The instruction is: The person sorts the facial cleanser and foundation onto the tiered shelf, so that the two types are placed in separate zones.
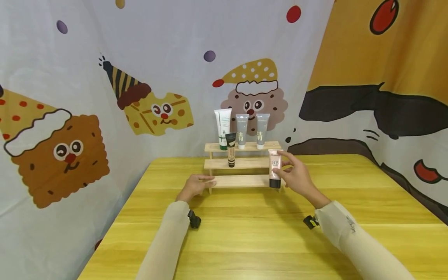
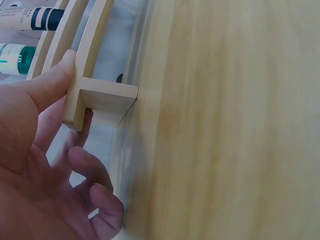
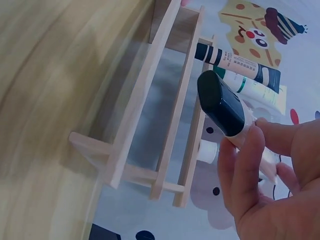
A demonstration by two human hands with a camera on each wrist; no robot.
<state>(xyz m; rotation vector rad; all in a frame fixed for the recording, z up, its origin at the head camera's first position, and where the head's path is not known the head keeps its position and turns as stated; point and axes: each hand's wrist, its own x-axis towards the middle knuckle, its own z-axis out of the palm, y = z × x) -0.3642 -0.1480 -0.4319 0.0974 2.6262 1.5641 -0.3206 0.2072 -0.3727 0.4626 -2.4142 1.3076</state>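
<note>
A three-step wooden display rack (image 1: 241, 181) stands on the table. My left hand (image 1: 198, 185) pinches the left end of its lowest step, thumb on top and a finger underneath, as the left wrist view shows. In my right hand (image 1: 295, 174) is a pink BB cream tube (image 1: 275, 163), black cap (image 3: 222, 102) down, pinched between thumb and fingers. It is upright in front of the rack's right end, and in the right wrist view the cap looks apart from the wood. A black-and-beige tube (image 1: 231, 149) stands on the middle step.
On the top step stand a white tube with a green cap (image 1: 223, 126) and two grey tubes, one in the middle (image 1: 242, 130) and one at right (image 1: 262, 130). Behind the yellow wood-grain table (image 1: 245, 241) hangs a cartoon-printed curtain (image 1: 175, 77).
</note>
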